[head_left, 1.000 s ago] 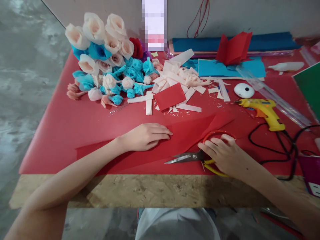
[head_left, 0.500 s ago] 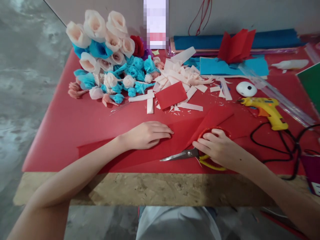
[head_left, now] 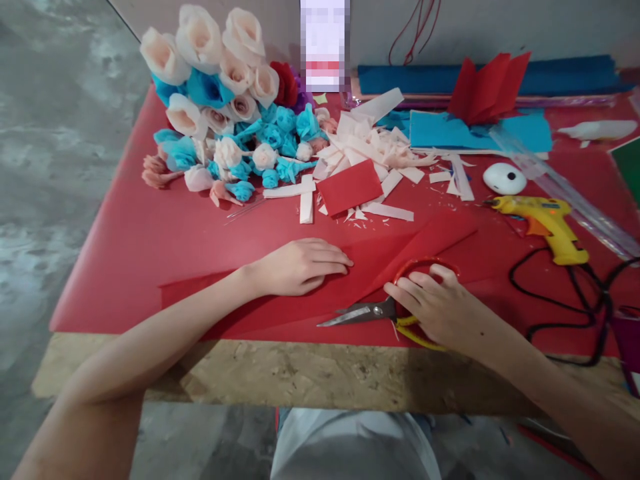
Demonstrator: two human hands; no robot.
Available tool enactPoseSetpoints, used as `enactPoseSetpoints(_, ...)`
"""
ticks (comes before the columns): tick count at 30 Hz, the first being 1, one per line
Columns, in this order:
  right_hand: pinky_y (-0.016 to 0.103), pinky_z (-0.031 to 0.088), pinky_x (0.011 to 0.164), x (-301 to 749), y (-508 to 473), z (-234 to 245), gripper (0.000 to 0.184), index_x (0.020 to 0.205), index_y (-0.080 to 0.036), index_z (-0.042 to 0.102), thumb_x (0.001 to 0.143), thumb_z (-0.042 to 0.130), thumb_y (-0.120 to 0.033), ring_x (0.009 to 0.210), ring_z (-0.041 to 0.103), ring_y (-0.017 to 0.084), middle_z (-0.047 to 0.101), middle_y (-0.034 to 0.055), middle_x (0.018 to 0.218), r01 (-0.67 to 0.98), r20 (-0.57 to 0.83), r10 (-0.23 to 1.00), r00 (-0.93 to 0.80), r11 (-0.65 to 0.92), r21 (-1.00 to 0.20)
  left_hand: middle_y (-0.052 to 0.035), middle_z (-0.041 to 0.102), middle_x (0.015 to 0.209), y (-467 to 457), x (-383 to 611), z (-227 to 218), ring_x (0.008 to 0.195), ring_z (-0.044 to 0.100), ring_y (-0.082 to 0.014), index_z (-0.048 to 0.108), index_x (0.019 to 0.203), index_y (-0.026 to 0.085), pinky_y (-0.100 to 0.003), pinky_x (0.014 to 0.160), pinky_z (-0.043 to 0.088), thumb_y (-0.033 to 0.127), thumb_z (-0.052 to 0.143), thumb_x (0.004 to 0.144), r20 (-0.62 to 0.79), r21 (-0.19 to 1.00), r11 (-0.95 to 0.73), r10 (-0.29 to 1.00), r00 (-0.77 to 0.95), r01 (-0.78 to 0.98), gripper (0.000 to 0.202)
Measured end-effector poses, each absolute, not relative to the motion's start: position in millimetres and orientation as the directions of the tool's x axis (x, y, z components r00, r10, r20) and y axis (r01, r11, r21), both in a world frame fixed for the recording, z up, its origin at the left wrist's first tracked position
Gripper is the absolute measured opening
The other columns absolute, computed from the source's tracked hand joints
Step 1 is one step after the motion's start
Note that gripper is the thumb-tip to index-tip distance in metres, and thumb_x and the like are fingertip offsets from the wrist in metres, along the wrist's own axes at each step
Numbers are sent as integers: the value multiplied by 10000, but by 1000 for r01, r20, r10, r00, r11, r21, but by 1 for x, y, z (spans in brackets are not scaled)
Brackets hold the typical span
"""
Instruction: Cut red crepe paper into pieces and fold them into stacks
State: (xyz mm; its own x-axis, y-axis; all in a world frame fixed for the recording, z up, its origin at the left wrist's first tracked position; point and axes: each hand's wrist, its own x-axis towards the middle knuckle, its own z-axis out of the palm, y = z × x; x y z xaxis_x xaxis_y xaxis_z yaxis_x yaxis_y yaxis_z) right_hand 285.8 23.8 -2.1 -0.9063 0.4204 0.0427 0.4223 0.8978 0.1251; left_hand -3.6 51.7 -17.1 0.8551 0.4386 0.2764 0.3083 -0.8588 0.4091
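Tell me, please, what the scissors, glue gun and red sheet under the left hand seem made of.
Scissors: metal blades, by their grey sheen; handles probably glossy plastic, brightly coloured. Glue gun: likely smooth plastic, moulded yellow body. Red sheet: probably matt, thin paper; soft folds, no shine.

Left grip [head_left: 301, 268] (bare hand, palm down) is on a thin red sheet [head_left: 363, 283], right grip [head_left: 430, 300] has the scissors [head_left: 377, 311] by the handles, blades slightly apart. Bunch of paper flowers [head_left: 241, 107] at the far left of the red desk [head_left: 117, 267], messy pale scraps [head_left: 355, 140] beside them, yellow glue gun [head_left: 545, 219] over on the right.
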Motion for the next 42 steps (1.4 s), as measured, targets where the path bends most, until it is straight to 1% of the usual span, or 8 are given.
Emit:
enactPoseSetpoints(5, 388, 294, 826, 270, 28, -1, 287, 1087, -115, 529, 850, 405, -221, 797, 477, 207, 635, 68, 935, 394, 78, 387, -919, 913, 108, -107, 618, 1186, 52, -4, -19, 1100, 570, -212, 571, 1126, 127, -401, 965, 464, 91, 434, 821, 275, 399, -862, 436, 857, 312, 336)
enactPoseSetpoints(8, 364, 301, 799, 265, 33, 1, 246, 1016, -132, 559, 866, 366, -156, 745, 473, 186, 643, 50, 866, 368, 109, 357, -928, 924, 104, -108, 616, 1191, 52, -5, -20, 1102, 571, -210, 568, 1128, 136, -397, 967, 462, 98, 433, 824, 274, 397, -863, 438, 856, 314, 335)
enactPoseSetpoints(14, 324, 309, 839, 266, 33, 4, 353, 920, -130, 592, 895, 244, -70, 704, 480, 157, 602, 25, 710, 265, 141, 243, -960, 949, 171, -121, 609, 1197, 53, -4, -20, 1104, 567, -215, 569, 1118, 108, -399, 961, 466, 90, 436, 826, 265, 396, -866, 427, 865, 307, 321)
enactPoseSetpoints(19, 333, 324, 809, 265, 31, 4, 371, 1027, -99, 580, 897, 233, -73, 706, 491, 166, 623, 41, 749, 252, 101, 238, -966, 952, 171, -118, 623, 1174, 52, -4, -18, 1089, 575, -227, 578, 1108, 101, -415, 946, 477, 86, 438, 824, 280, 410, -863, 427, 860, 295, 316)
enactPoseSetpoints(24, 339, 336, 750, 270, 32, 1, 320, 1017, -68, 593, 882, 303, -72, 698, 483, 177, 625, 57, 738, 269, 99, 258, -961, 955, 122, -100, 600, 1217, 52, -7, -8, 1163, 530, -199, 584, 1131, 163, -416, 968, 468, 34, 369, 836, 259, 537, -790, 489, 833, 297, 388)
enactPoseSetpoints(29, 340, 348, 762, 287, 30, 0, 291, 1007, -71, 605, 863, 352, -69, 725, 473, 188, 626, 65, 751, 302, 83, 294, -952, 948, 98, -106, 624, 1179, 50, -8, 6, 1138, 558, -182, 615, 1087, 157, -377, 944, 499, -38, 312, 802, 277, 633, -737, 503, 819, 238, 460)
enactPoseSetpoints(34, 334, 351, 783, 303, 31, 0, 306, 1003, -82, 615, 854, 350, -51, 738, 479, 188, 644, 66, 768, 332, 77, 326, -942, 940, 85, -113, 658, 1109, 44, -4, 12, 1048, 613, -186, 634, 1045, 135, -344, 910, 522, 34, 369, 847, 243, 631, -735, 490, 837, 247, 345)
enactPoseSetpoints(42, 355, 331, 801, 334, 35, 4, 331, 1053, -81, 604, 848, 344, -78, 770, 488, 195, 649, 85, 801, 327, 25, 327, -945, 937, 124, -94, 660, 1097, 43, 0, 4, 1053, 591, -191, 621, 1068, 158, -366, 926, 499, 69, 383, 837, 217, 564, -777, 465, 858, 279, 344)
